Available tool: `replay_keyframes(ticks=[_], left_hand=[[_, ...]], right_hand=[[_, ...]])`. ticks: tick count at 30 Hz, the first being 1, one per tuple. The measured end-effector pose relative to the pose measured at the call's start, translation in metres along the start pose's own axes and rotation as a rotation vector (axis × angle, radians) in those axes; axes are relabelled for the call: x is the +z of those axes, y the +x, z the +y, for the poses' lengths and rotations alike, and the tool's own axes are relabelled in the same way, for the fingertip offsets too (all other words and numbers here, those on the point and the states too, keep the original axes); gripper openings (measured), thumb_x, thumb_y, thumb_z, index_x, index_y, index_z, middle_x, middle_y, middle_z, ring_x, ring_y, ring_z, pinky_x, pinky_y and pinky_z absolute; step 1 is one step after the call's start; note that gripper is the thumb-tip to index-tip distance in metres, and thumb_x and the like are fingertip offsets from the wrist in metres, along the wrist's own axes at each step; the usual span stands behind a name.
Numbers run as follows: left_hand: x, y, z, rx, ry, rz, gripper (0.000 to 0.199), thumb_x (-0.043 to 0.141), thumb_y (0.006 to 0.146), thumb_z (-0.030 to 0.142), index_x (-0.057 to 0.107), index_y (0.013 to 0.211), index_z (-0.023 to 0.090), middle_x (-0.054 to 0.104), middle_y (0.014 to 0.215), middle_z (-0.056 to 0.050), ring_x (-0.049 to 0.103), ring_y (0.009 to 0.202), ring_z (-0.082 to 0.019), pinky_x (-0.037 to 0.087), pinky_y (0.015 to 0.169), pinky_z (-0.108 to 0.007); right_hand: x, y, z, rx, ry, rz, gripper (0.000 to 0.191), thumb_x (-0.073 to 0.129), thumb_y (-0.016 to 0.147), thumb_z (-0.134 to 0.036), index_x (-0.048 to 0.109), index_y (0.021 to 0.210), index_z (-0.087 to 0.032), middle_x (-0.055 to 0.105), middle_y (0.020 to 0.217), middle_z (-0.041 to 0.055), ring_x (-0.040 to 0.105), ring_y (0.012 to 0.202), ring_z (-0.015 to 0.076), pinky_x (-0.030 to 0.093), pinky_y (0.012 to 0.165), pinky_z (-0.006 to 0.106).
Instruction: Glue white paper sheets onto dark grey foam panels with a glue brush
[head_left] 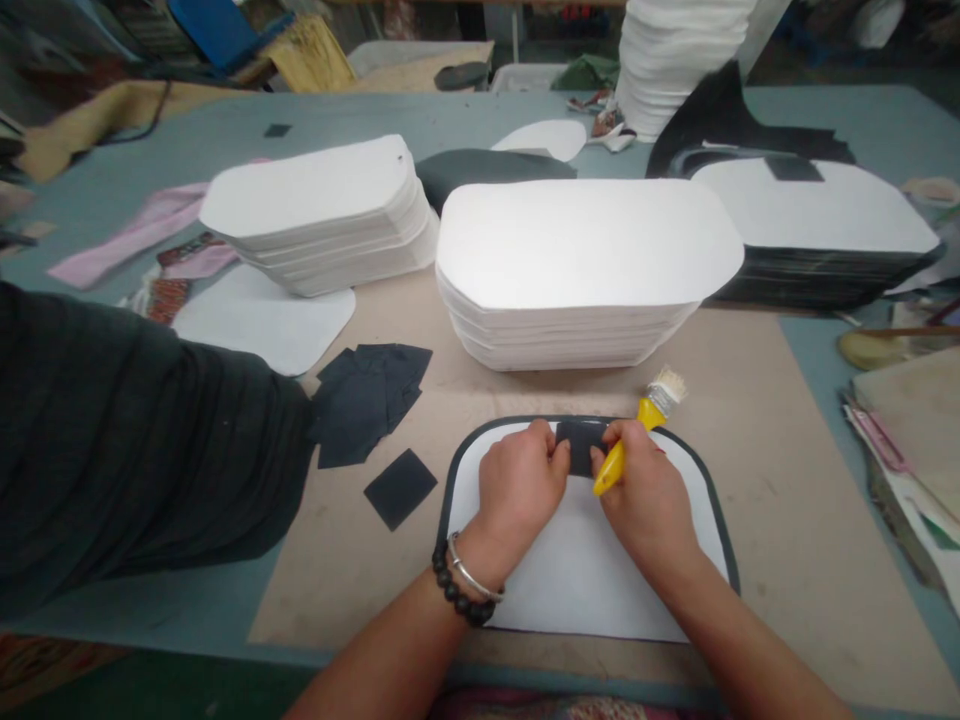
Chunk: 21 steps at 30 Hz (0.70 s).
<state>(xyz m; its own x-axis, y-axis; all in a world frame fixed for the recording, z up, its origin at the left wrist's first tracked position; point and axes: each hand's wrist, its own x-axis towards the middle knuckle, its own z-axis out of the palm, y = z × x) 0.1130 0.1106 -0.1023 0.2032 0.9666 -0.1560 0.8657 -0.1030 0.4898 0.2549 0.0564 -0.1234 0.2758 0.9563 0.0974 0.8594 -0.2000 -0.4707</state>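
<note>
A white panel with a dark border (555,560) lies flat in front of me. At its far edge sits a small black rectangular patch (579,446), with a hand at either side. My left hand (523,475) is closed, thumb and fingers pinching the patch's left edge. The right hand (646,490) pinches the patch's right side and also keeps a yellow-handled paintbrush (651,412) tucked in its grip, bristles pointing away to the upper right. A loose black patch (400,489) lies left of the panel, near a heap of similar patches (367,395).
Brown board (810,520) covers the blue-green table (840,110). Beyond the panel stand a middle white stack (585,250), a left white stack (315,200) and a right stack with dark layers (817,230). A tall roll of dark material (150,440) stands close on the left.
</note>
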Motion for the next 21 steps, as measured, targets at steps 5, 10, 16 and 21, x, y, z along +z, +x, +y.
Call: replay_keyframes(ticks=[5,10,16,21], left_hand=[[-0.003,0.0,0.003,0.003,0.105,-0.022,0.015,0.059,0.092,0.034,0.062,0.083,0.022,0.071,0.072,-0.005,0.069,0.072,-0.028,0.028,0.057,-0.032],[-0.009,-0.003,0.008,0.004,0.293,-0.03,0.021,0.056,0.096,0.038,0.059,0.107,0.02,0.074,0.083,-0.007,0.073,0.078,-0.031,0.039,0.059,-0.033],[-0.013,-0.008,0.002,0.025,0.219,0.005,0.025,0.053,0.099,0.041,0.054,0.112,0.02,0.073,0.087,-0.007,0.073,0.079,-0.027,0.041,0.061,-0.03],[-0.057,-0.031,-0.043,0.054,-0.082,0.203,0.024,0.055,0.097,0.043,0.057,0.11,0.022,0.066,0.077,0.001,0.066,0.068,-0.018,0.042,0.062,-0.027]], right_hand=[[0.003,0.001,0.001,-0.04,-0.04,0.018,0.014,0.054,0.093,-0.019,0.049,0.106,-0.022,0.064,0.092,0.0082,0.058,0.075,0.0241,0.033,0.064,0.03],[0.006,0.0,0.003,-0.053,-0.108,0.044,0.014,0.056,0.095,-0.025,0.05,0.107,-0.021,0.063,0.09,0.0082,0.058,0.073,0.0236,0.034,0.064,0.03],[0.002,-0.002,0.005,-0.074,-0.014,0.097,0.018,0.056,0.096,-0.036,0.049,0.105,-0.021,0.063,0.089,0.0073,0.061,0.077,0.0247,0.04,0.067,0.032],[-0.027,-0.017,0.026,-0.029,0.106,0.223,0.029,0.057,0.094,-0.052,0.051,0.1,-0.024,0.065,0.087,0.0039,0.062,0.069,0.0221,0.043,0.065,0.033]])
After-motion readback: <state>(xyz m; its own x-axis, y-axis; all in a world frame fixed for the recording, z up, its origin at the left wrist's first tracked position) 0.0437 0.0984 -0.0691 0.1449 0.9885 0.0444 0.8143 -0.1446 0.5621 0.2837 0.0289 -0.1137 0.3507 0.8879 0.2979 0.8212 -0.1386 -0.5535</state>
